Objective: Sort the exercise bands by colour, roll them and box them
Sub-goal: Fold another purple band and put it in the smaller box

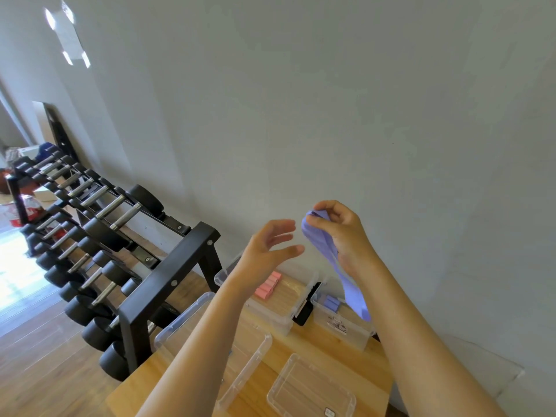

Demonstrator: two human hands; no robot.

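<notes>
The right hand (340,236) pinches the top end of a purple band (355,296), raised so the strip hangs free past its wrist, probably to straighten it for rolling. Just to its left, the left hand (267,251) is wide, fingers spread, holding nothing, seemingly ready to take the strip. Below the right wrist a clear box (346,329) holds purple rolls (331,303); below the left wrist lie pink rolls (267,285).

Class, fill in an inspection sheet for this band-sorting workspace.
Surface: wooden table, by the wall.
Job's things: purple band hanging from the right hand; pink rolls in one clear box, purple rolls in a second clear box.
Clutter: two clear lids or trays; black object between the boxes.
Hands: right hand pinches the band; left hand open, apart from it.
Cables: nothing seen.
Surroundings: dumbbell rack to the left, grey wall.
</notes>
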